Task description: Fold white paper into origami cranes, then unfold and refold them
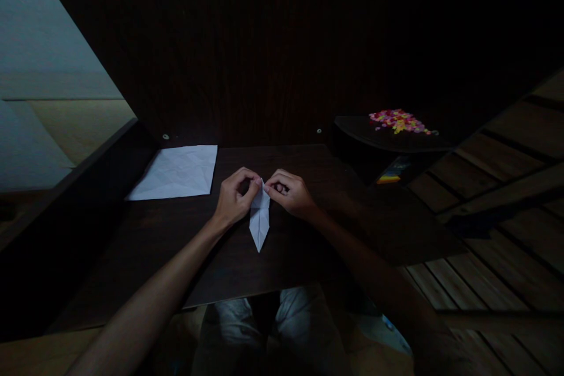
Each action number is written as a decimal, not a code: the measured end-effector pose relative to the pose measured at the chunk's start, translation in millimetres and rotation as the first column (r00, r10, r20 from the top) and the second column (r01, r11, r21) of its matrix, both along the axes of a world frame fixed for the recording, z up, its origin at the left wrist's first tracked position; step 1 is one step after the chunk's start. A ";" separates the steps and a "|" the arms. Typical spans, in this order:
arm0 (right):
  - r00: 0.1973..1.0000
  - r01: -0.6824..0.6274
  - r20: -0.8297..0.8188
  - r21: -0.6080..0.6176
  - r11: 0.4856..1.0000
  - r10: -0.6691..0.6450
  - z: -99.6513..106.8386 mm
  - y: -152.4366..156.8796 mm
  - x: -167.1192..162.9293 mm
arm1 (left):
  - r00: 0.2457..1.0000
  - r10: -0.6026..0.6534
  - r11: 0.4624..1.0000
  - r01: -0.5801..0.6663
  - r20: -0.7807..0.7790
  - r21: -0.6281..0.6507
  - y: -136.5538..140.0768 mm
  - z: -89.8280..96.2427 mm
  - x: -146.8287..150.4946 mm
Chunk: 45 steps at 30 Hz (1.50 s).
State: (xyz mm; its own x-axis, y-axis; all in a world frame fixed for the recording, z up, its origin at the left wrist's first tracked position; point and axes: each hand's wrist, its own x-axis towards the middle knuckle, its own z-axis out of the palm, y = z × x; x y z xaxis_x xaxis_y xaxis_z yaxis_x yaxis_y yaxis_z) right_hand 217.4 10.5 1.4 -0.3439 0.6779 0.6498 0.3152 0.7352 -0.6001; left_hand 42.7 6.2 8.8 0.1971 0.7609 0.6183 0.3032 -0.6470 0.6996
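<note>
A narrow piece of folded white paper (259, 220) lies over the dark desk, its lower end pointed toward me and a crease running down its middle. My left hand (238, 194) pinches its upper left edge between thumb and forefinger. On the opposite side, my right hand (291, 191) is closed on the paper's upper right edge near the tip. Both hands partly cover the top of the paper. To the left of my left hand, a creased sheet of white paper (176, 171) lies flat on the desk.
The dark wooden desk (167, 252) has a raised side board (66, 211) at left and a back panel (264, 70). A small shelf (352, 127) at right bears a cluster of pink and yellow bits (400, 120). Wooden slats (506, 258) are at far right.
</note>
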 end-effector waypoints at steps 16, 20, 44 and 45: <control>0.993 0.053 -0.101 -0.091 0.994 -0.063 -0.4 4.1 0.9 | 1.000 0.013 1.000 -0.013 -0.017 -0.003 5.9 -8.1 -1.4; 0.997 0.030 -0.070 -0.071 0.997 -0.035 -1.0 2.5 -0.1 | 0.996 0.088 0.996 -0.088 -0.008 0.016 7.2 -11.1 -1.7; 0.936 0.033 -0.326 -0.299 0.954 -0.135 -7.4 7.6 0.1 | 0.998 0.046 0.855 -0.015 0.047 -0.519 9.8 -10.1 -0.2; 0.935 0.021 -0.333 -0.300 0.954 -0.125 -7.7 7.5 -0.1 | 0.995 0.027 0.857 0.025 0.092 -0.514 10.5 -11.1 0.8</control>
